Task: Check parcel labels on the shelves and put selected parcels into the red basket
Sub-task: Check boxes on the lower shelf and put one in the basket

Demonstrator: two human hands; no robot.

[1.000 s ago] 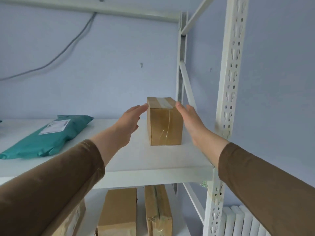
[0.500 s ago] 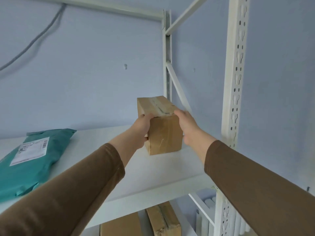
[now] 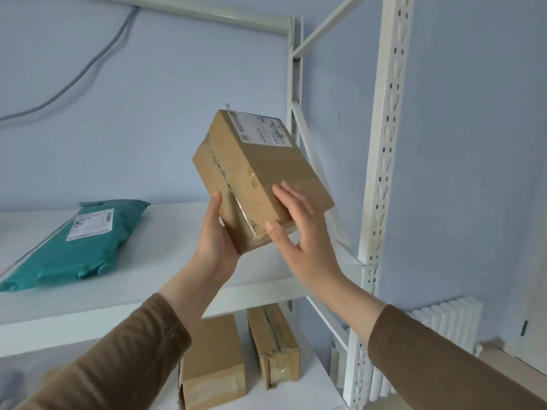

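Cardboard box (image 3: 260, 176) is up off the shelf (image 3: 165, 261), held at frame centre and tilted so its far end points toward 1 o'clock. White label (image 3: 260, 130) sits on the upper face at that far end; print too small to read from here.

Left hand (image 3: 214, 241) cups the near lower corner from 7 o'clock, thumb up along the taped side. Right hand (image 3: 299, 229) lies on the top face at 4 o'clock, fingers nearly straight, thumb hooked on the near edge; more steadying than gripping.

Step in hand, by my reading: label check. To do it well, tip the far end down toward the face so the label squares up, and let the left palm carry the weight.

Green mailer bag (image 3: 80, 244) lies on the same shelf at 9 o'clock, own label up. Red basket not in view.
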